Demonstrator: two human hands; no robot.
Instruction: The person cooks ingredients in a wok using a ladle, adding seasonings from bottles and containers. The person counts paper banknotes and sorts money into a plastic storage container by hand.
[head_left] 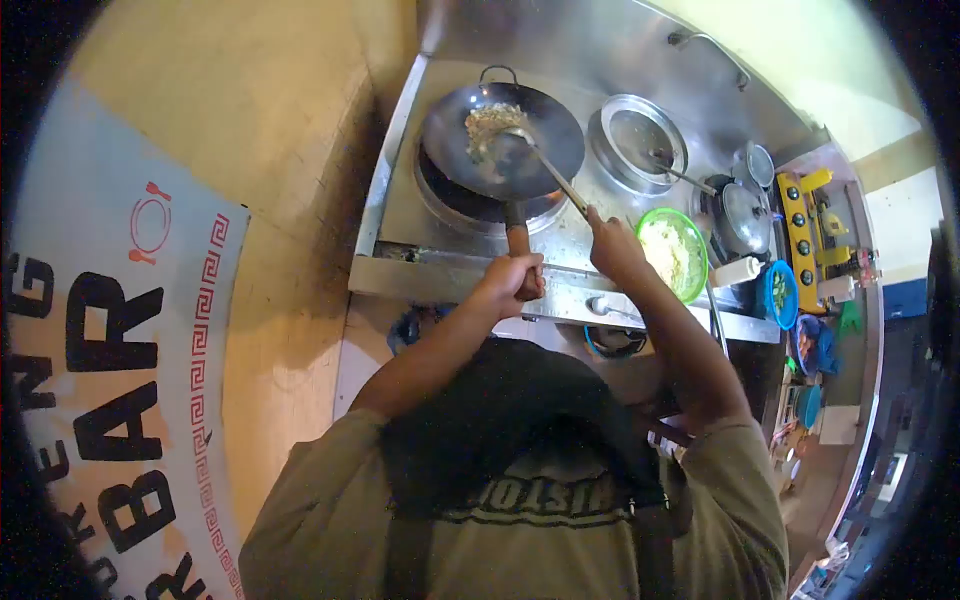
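My left hand (513, 280) is wrapped round the wooden handle of a dark wok (545, 150), which sits over a burner ring (450, 205) on the steel range. In my right hand (612, 245) is the long handle of a ladle (555, 172). Its bowl is in the wok, touching browned, chopped food (490, 125) on the far left side of the pan. Close beside my right hand stands a bright green basket (703, 275) holding pale, shredded-looking food (668, 250).
A round metal pot (685, 150) with a utensil in it stands right of the wok. Farther right are a lidded pot (742, 215), a white bottle (737, 271), a blue basket (781, 318) with green pieces and a yellow stove (797, 220). A lettered banner (130, 300) hangs at left.
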